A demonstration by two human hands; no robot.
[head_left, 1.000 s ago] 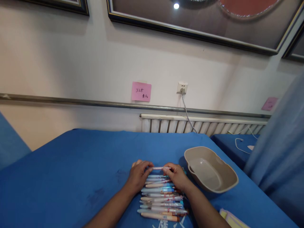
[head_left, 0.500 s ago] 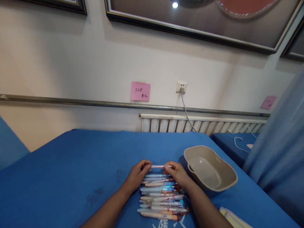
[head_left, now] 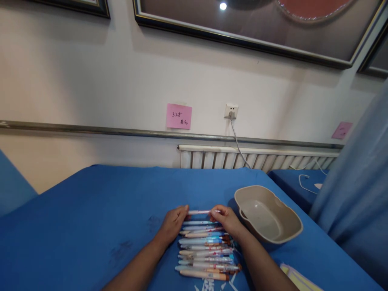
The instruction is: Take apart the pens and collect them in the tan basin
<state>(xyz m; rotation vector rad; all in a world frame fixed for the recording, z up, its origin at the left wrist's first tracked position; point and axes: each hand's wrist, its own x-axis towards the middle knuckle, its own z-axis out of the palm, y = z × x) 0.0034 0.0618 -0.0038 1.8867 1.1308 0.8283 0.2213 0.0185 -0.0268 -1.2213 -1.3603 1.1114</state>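
A slim pinkish-white pen lies crosswise between my two hands, just beyond a row of pens. My left hand has its fingers closed at the pen's left end. At the other end, the thumb and fingers of my right hand pinch the pen. Toward me, several pens in pale blue, white and peach lie side by side on the blue cloth. Small white scraps sit below the nearest pen. The palms and some fingertips are hidden.
To the right of my hands stands a beige plastic basin. A yellowish item lies at the lower right edge. Behind the table are a white radiator and a plugged-in cable. A blue curtain hangs at right.
My left hand has shifted slightly left along the pen, so more of the pen shows between my hands. My right hand has stayed almost in place.
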